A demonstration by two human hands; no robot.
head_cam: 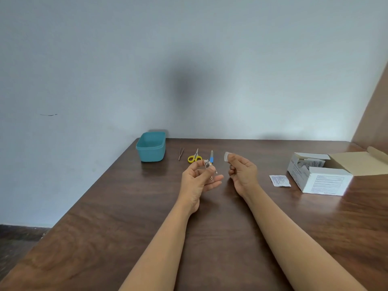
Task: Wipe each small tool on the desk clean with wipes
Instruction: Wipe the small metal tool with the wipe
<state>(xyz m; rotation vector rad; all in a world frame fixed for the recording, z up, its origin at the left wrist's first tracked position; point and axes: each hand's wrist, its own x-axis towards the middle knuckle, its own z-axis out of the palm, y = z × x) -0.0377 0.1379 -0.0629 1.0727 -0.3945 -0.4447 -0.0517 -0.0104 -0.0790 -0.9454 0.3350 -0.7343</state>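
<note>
The left hand [199, 177] hangs above the middle of the surface [126, 206], its grip narrow, thumb and fingertips pinching a small metal tool [207, 164] that looks like a nail clipper. Just at 3 o'clock from it, the right hand [241, 171] has its grip closed on a folded white wipe [226, 156], which sticks up past the fingertips. The two hands are near but apart, so the wipe is not yet on the metal.

To do this step well, bring the wipe to the tool and wrap it round the free end, then draw it along the whole length. The left pinch covers part of the metal, so it should shift to the cleaned end for a second pass. The piece is small and slick, so a light, steady squeeze should keep it from slipping.

At 12 o'clock from the hands lie tweezers [181, 153], yellow scissors [194, 158] and a blue nail file [211, 157], each waiting on the surface. Two thin pins [211, 177] show by the left fingers; whether they lie flat or hang I cannot tell. Fresh wipes sit in the open box [327, 181] at 3 o'clock
</note>
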